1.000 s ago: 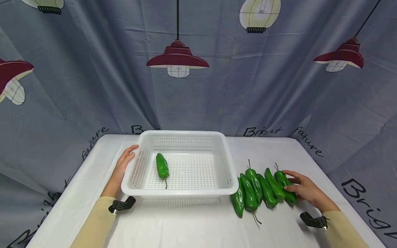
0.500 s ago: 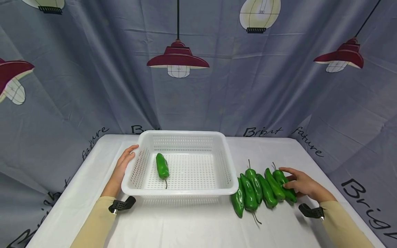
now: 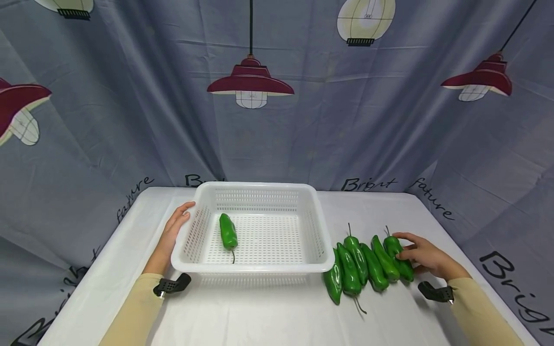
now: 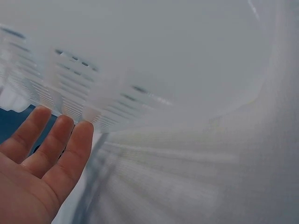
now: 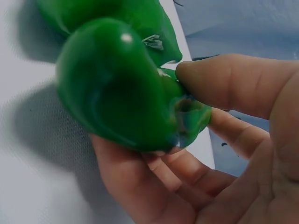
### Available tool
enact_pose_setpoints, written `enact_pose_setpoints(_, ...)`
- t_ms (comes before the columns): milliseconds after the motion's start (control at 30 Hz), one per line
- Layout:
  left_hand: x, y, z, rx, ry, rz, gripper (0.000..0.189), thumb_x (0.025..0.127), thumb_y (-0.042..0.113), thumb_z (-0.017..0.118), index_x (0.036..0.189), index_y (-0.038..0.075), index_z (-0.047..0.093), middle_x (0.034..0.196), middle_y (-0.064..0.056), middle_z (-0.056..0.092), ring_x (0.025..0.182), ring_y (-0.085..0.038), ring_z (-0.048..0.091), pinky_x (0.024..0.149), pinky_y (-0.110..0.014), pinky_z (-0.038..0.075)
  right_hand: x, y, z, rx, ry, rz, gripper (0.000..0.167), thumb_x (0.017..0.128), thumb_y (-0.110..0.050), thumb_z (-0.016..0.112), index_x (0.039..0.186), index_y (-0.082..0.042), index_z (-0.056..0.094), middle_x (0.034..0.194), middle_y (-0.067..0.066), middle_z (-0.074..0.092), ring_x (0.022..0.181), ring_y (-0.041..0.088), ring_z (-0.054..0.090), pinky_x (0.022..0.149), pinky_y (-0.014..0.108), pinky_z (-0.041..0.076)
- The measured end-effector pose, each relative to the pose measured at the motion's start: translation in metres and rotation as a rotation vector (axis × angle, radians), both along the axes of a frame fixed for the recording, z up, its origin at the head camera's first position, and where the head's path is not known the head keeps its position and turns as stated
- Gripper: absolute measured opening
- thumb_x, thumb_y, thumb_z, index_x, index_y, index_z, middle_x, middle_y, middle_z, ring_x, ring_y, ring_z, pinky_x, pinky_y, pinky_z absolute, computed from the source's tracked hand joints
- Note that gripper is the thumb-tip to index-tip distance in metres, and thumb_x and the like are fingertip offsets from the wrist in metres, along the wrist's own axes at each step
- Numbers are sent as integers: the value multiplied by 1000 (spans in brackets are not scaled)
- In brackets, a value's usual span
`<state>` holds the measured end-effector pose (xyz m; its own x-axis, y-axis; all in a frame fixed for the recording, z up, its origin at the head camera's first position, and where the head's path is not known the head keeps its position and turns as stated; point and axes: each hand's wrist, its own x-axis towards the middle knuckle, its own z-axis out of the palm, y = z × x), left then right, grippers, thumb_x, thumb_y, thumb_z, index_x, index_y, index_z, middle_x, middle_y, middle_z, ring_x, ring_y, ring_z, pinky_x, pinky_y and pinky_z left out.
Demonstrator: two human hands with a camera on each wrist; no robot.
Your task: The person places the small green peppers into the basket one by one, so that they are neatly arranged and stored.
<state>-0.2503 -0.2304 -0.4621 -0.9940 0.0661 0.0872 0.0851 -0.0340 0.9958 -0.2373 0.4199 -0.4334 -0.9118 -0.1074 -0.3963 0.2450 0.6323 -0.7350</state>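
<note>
Nearest the camera, 2 cream sleeves (image 3: 134, 312) came in over the white tablecloth (image 3: 268, 312), each wrist carrying a small black camera mount (image 3: 172, 284).

The right hand (image 3: 426, 259) lay at the right end of a row of green peppers (image 3: 359, 264) on the cloth, just right of the basket. It gripped the rightmost pepper (image 3: 399, 254): in the right wrist view the thumb (image 5: 233, 81) pressed on the top of that pepper (image 5: 126, 88) while the fingers (image 5: 154, 186) curled under it, so the hand was closed around it. Whether the pepper rested on the cloth or had left it could not be told. 5 peppers made up the row, lying side by side and touching, stems pointing partly toward the camera and partly away.

The left hand (image 3: 170, 235) rested against the left outer wall of the white slotted basket (image 3: 203, 264), fingers straight and relaxed, gripping nothing. In the left wrist view the fingertips (image 4: 70, 140) touched the basket's slotted wall (image 4: 93, 98).

Inside the basket, 1 green pepper (image 3: 228, 233) lay on the perforated floor near the left wall, stem toward the camera.

Farthest back hung a grey-blue curtain (image 3: 130, 120) printed with red lamps (image 3: 250, 84) and light bulbs (image 3: 365, 21), with black lettering along its lower edge.
</note>
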Motion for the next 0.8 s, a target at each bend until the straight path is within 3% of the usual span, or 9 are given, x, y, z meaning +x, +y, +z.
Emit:
enact_pose_setpoints(267, 0, 1, 1, 1, -1, 2, 41, 111, 40, 34, 150, 26, 36, 136, 13, 47, 111, -3, 60, 86, -24, 57, 2, 9, -1, -65, -18, -39, 79, 99, -15, 63, 158, 0, 13, 133, 33, 43, 89, 19, 56, 79, 41, 57)
enact_pose_setpoints(400, -1, 0, 2, -3, 3, 4, 42, 111, 40, 34, 151, 26, 36, 136, 13, 47, 111, -3, 61, 86, -23, 57, 3, 9, 1, -81, -9, -38, 78, 100, -15, 62, 158, 0, 12, 136, 35, 44, 89, 18, 58, 79, 41, 57)
enact_pose_setpoints(600, 0, -1, 1, -1, 3, 7, 40, 111, 39, 34, 149, 27, 37, 135, 14, 48, 109, -3, 61, 86, -23, 57, 1, 4, 8, -106, 13, -36, 81, 99, -17, 64, 159, -2, 11, 140, 34, 45, 89, 16, 61, 75, 40, 58)
enact_pose_setpoints(800, 0, -1, 1, -12, 3, 14, 42, 111, 40, 34, 151, 26, 37, 135, 14, 47, 110, -3, 61, 86, -22, 57, -2, -7, 22, -127, 38, -41, 83, 99, -15, 64, 161, -6, 10, 133, 24, 49, 82, 13, 62, 69, 37, 59)
